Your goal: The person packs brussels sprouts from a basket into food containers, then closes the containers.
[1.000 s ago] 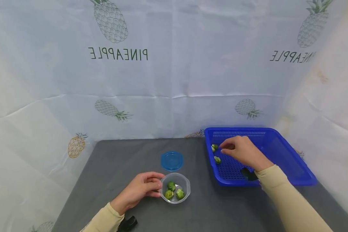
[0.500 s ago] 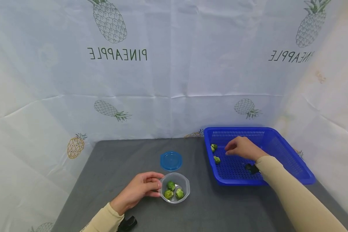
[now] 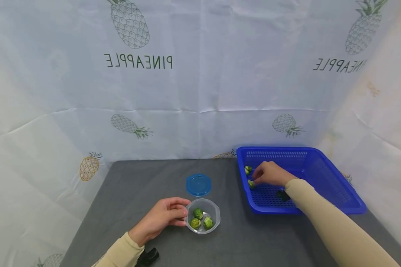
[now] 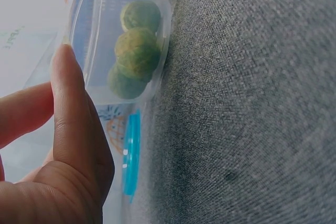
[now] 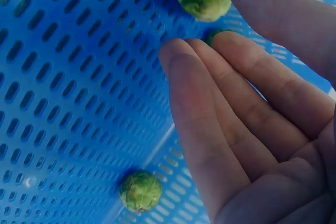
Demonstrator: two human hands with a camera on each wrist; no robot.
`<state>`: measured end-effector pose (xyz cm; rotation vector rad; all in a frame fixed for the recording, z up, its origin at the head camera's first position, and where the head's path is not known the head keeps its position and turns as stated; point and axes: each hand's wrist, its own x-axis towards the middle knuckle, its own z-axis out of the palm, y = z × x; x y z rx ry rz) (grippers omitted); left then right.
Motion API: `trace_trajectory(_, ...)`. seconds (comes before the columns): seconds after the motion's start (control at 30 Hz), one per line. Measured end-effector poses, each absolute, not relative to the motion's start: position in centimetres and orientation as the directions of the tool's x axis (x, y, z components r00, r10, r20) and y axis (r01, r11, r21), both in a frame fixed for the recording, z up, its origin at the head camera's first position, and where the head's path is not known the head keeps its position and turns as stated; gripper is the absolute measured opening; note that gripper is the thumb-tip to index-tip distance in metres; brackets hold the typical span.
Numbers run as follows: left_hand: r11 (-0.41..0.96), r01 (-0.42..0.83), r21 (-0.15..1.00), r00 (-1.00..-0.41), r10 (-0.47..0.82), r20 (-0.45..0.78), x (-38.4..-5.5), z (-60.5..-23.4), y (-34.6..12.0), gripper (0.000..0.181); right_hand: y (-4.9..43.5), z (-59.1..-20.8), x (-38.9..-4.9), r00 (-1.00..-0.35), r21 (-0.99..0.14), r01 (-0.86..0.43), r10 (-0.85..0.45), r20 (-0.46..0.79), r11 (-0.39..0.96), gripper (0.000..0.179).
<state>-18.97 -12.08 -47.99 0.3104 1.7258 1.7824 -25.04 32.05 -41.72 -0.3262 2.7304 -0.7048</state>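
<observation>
Right hand [image 3: 270,173] has shifted left and slightly down in the head view, bringing its fingertips just beside the lower Brussels sprout [image 3: 251,184] in the blue perforated basket [image 3: 277,149]; left hand [image 3: 167,214] and clear plastic tub [image 3: 215,217] have kept their places at lower centre; in the right wrist view the right hand's thumb and fingers stand wide apart, with a sprout at the top of that frame by the thumb tip; whether those two touch I cannot tell; one more sprout sits toward that frame's lower left, where the slotted wall meets the floor; further sprouts [image 3: 248,170] lie at the basket's left edge in the head view; the left hand is relaxed, fingertips on the tub's left side; three green sprouts [image 3: 195,223] rest inside the tub; above it, near frame centre, a blue lid [image 3: 198,184] lies flat on the grey counter [image 3: 234,237]; pineapple-printed sheeting [image 3: 204,89] fills the upper frame
</observation>
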Motion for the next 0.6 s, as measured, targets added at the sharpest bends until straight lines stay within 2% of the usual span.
trace_trajectory(0.27, 0.053, -0.266, 0.963, -0.769, 0.591, -0.245, -18.9, -47.8, -12.1, 0.051, 31.1, -42.1, -25.2, -0.923, -0.503, -0.133, -0.291, -0.25, 0.854, 0.023)
trace_trajectory(0.6, 0.045, -0.268, 0.962, -0.771, 0.589, -0.242, -18.9, -47.9, -12.2, 0.05, 30.7, -42.3, -25.6, -0.921, -0.483, -0.185, -0.322, -0.22, 0.856, 0.018)
